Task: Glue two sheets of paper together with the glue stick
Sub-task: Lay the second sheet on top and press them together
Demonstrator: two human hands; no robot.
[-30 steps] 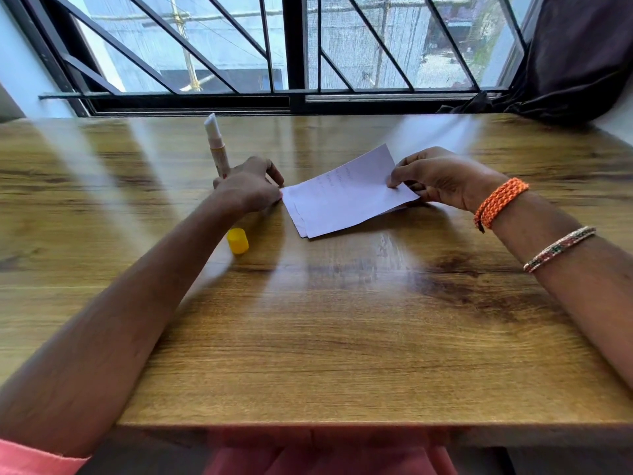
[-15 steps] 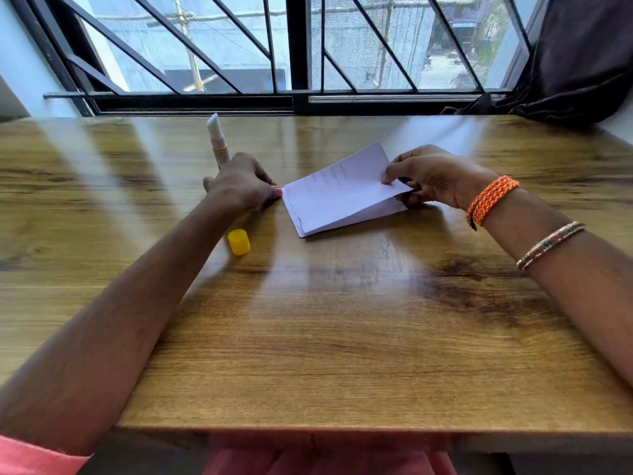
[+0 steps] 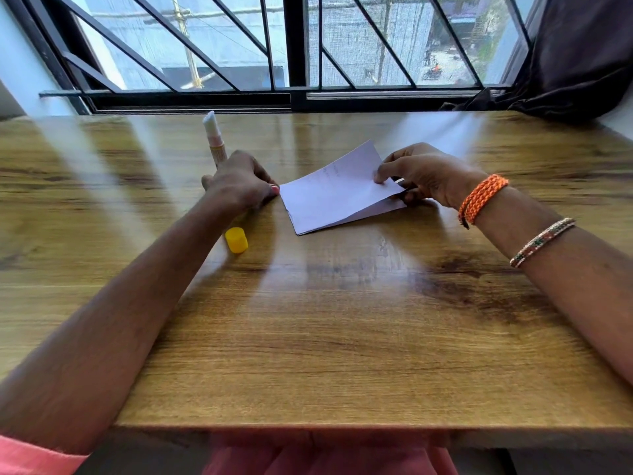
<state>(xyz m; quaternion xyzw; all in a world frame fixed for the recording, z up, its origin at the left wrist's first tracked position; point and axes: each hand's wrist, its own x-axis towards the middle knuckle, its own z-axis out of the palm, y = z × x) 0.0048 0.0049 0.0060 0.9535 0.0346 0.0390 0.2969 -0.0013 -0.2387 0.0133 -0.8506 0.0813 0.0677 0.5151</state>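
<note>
Paper (image 3: pixel 337 197) is my landmark: two white sheets lie stacked on the wooden table (image 3: pixel 342 337), joined along the edge nearest me and gaping apart on the far right side. My right hand (image 3: pixel 428 176) pinches the raised corner of the top sheet between thumb and fingertips, lifting it off the lower one. My left hand (image 3: pixel 239 185) rests just left of the sheets, fingertips touching their left edge, fist closed around the glue stick (image 3: pixel 214 138), whose uncapped white tip points up and away behind the hand. Left of the paper and nearer me lies the yellow cap (image 3: pixel 236 240), apart from everything.

Trouble I foresee: the lifted sheet could slip from so light a pinch and drop skewed, leaving the edges misaligned. With the stick open, its tip may dry or smear the table. The cap, lying on its side, might roll away.

Faint handwriting marks the top sheet, too blurred to read; the stick's label is illegible.
</note>
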